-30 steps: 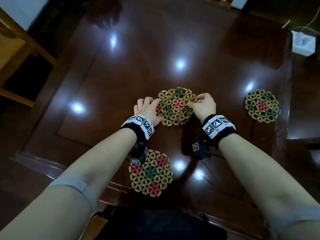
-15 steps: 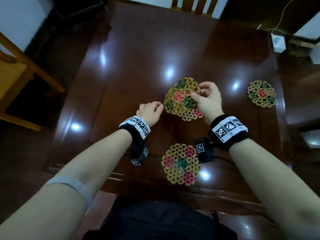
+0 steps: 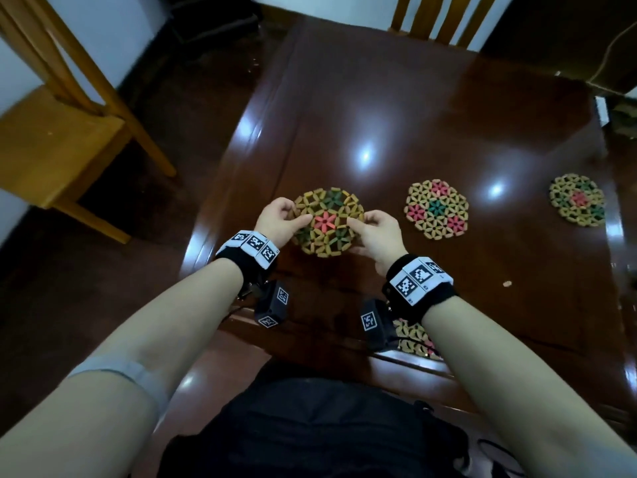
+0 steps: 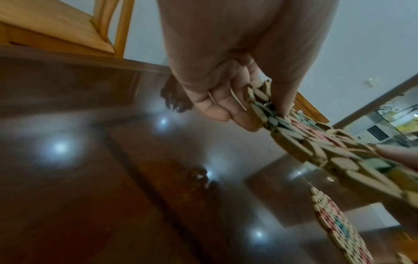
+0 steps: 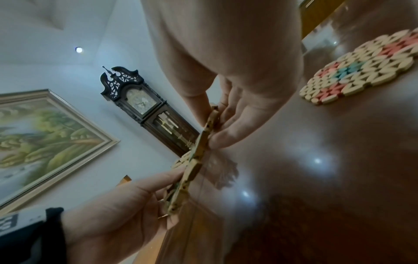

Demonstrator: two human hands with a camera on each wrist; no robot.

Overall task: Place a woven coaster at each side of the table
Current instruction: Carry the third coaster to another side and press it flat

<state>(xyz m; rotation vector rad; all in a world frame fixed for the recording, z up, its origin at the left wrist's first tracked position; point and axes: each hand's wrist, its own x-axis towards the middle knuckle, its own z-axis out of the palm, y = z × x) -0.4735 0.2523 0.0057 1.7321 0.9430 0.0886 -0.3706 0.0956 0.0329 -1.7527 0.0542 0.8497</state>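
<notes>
Both hands hold one woven coaster (image 3: 327,225) with a red flower centre above the left part of the dark wooden table (image 3: 413,98). My left hand (image 3: 293,215) pinches its left rim, thumb on top. My right hand (image 3: 358,225) pinches its right rim. In the left wrist view the fingers (image 4: 226,110) curl under the coaster (image 4: 316,142). The right wrist view shows the coaster (image 5: 196,157) edge-on, clear of the tabletop. A second coaster (image 3: 437,208) lies flat to the right, a third (image 3: 577,199) near the right edge. A fourth (image 3: 412,339) at the near edge is partly hidden by my right wrist.
A wooden chair (image 3: 51,139) stands left of the table and another chair (image 3: 444,19) at its far side. A small pale bit (image 3: 506,283) lies on the tabletop at right. The table's left edge (image 3: 220,188) is close to the held coaster.
The coaster has left the table's middle and moved left. Half a second ago only my right hand held it; now my left hand pinches its other side.
</notes>
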